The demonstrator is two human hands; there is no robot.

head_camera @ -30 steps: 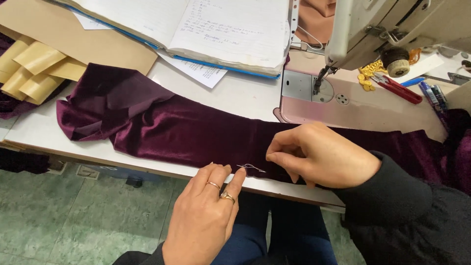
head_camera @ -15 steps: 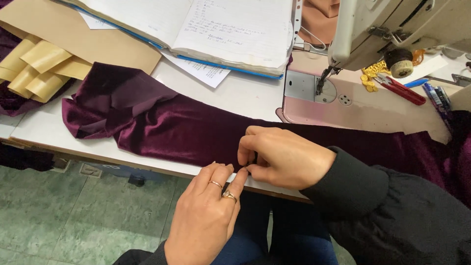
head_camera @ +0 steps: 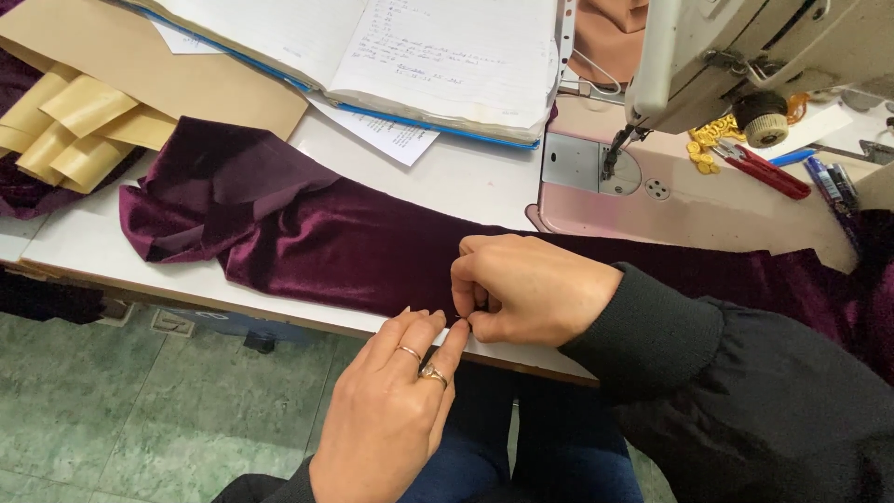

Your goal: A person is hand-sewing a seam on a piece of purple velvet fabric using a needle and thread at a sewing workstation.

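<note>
White worktable [head_camera: 484, 177], sewing machine [head_camera: 708, 56] at its right end, green tiled floor [head_camera: 121, 410] below
</note>
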